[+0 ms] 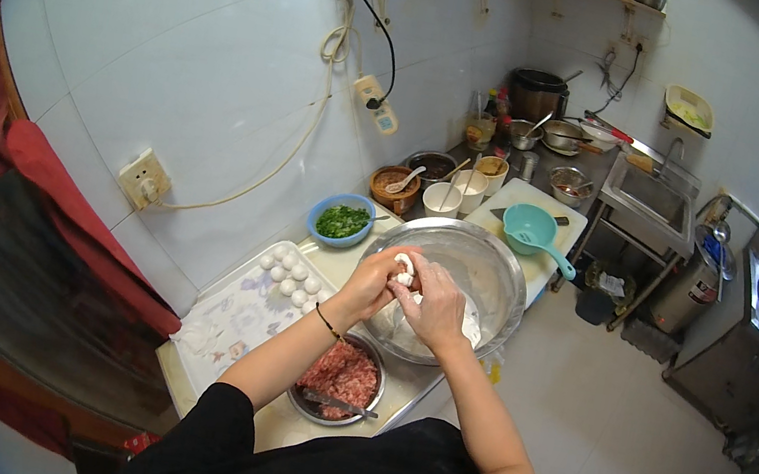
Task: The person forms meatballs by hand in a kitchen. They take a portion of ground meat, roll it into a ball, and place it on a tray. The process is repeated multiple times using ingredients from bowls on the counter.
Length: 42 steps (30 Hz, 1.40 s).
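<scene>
Both my hands meet over a wide metal basin, pinching a small piece of white dough. My left hand cups the dough from the left. From the right, my right hand has thumb and fingers on it. More white dough or flour lies in the basin, partly behind my right hand. Several round white dough balls sit on a patterned white tray to the left. Below my left wrist stands a metal bowl of raw minced meat, with a flat metal blade across it.
A blue bowl of chopped greens stands against the wall. Behind the basin, a turquoise ladle and a knife rest on a white cutting board. White cups and a brown pot adjoin it. A sink is farther right.
</scene>
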{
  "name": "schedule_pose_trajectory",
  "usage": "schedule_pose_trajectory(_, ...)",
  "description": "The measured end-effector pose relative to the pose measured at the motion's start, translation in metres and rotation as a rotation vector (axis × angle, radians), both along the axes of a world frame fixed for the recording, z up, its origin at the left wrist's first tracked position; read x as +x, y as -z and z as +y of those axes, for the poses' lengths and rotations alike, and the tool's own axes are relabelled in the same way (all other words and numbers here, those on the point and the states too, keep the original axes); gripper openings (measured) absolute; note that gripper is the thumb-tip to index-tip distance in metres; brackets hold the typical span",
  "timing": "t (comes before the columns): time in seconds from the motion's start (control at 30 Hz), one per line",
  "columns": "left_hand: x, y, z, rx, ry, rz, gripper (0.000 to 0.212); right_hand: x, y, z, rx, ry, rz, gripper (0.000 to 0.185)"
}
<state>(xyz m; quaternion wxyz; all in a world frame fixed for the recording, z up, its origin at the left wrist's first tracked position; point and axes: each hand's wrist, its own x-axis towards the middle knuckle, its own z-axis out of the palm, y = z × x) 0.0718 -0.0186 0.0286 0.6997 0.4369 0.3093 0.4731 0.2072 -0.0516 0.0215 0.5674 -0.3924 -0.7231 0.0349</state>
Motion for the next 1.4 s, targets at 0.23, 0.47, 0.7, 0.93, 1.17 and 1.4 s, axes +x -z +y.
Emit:
schedule_pose_trajectory(0.23,-0.003,-0.002,0.0,0.127,-0.083,-0.364,0.035,-0.012,-0.008,-0.001,-0.166,0.001,0.192,0.032)
schedule_pose_trajectory(0.47,0.02,-0.006,-0.008,0.272,-0.269,-0.323,0.027,-0.025,-0.011,0.005,-0.121,-0.017,0.262,0.024)
schedule_pose_trajectory(0.7,0.011,0.001,-0.009,0.154,-0.278,-0.371,0.022,-0.031,-0.009,0.001,-0.236,-0.102,0.295,0.029)
schedule_pose_trajectory(0.93,-0.001,0.017,-0.009,0.145,-0.308,-0.45,0.021,-0.04,0.003,0.006,-0.088,-0.009,0.232,0.024)
schedule_pose_trajectory(1.17,-0.002,0.008,-0.016,0.253,-0.337,-0.367,0.015,-0.04,-0.004,0.002,-0.176,-0.105,0.28,0.025)
schedule_pose_trajectory(1.4,-0.01,0.004,-0.011,0.268,-0.329,-0.131,0.016,-0.04,0.0,0.001,-0.063,-0.076,0.137,0.032)
